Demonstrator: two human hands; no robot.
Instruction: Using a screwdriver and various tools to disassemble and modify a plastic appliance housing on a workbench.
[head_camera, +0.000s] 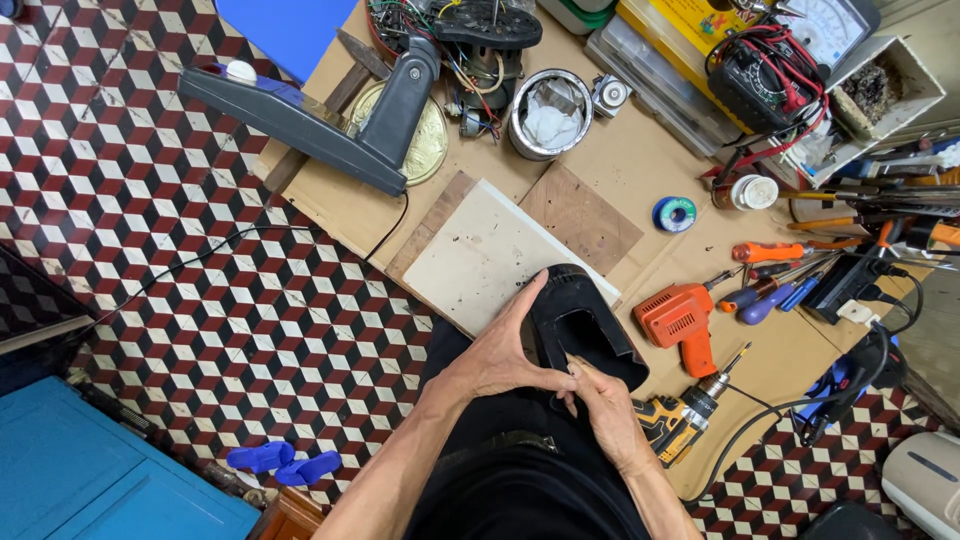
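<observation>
- Two bare hands meet low in the middle of the head view, both on a black hollow casing (580, 325) that lies at the near edge of the worktop (620, 170).
- Left hand (500, 355) rests its palm against the left side of the casing, with the fingers stretched up along its wall and the thumb pointing toward the other hand; its grip is loose and flat, not closed around the part.
- Right hand (605, 410) comes from below, and its fingers (580, 368) curl over the lower rim of the casing into the opening; this grip is closed on the rim.
- Under the far end of the casing lies a pale board (480, 255), and this board lies on brown cardboard.
- Just right of the casing stands an orange soldering gun (680, 320), and a yellow and black drill (685, 415) lies near the right wrist.
- Farther back I see a metal can (550, 112) with white cloth inside, a small blue spool (674, 213) and several screwdrivers (780, 270).
- On the tiled floor (200, 300) at the left lies a pair of blue sandals (283, 463).
</observation>
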